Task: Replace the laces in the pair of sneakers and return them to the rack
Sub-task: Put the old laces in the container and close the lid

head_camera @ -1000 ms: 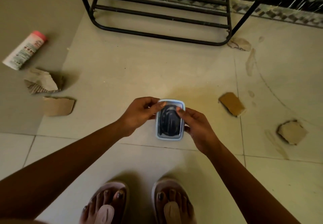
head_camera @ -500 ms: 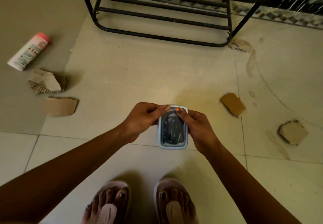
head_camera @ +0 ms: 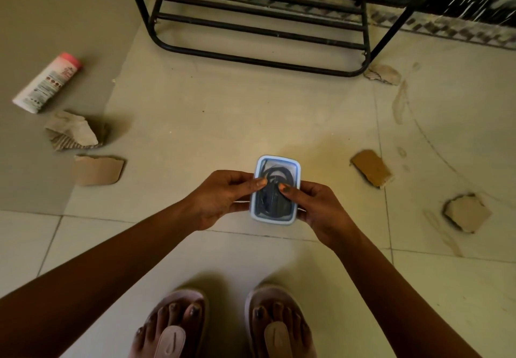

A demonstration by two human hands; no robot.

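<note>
Head: hands [head_camera: 220, 200] [head_camera: 321, 212] grip rounded, blue-rimmed plastic box [head_camera: 272, 219].

This looks like a room in a home, with a pale tiled floor [head_camera: 223, 112] and a black metal rack [head_camera: 251, 60] against the wall at the top of the frame. A bottle [head_camera: 47, 82] lies at upper left. Torn cardboard [head_camera: 97, 170] is scattered left and right, and 2 slippers [head_camera: 275, 335] show at the bottom edge.

Both forearms reach forward; left hand [head_camera: 220, 198] and right hand [head_camera: 321, 209] grip the box [head_camera: 279, 158], thumbs on top.
</note>
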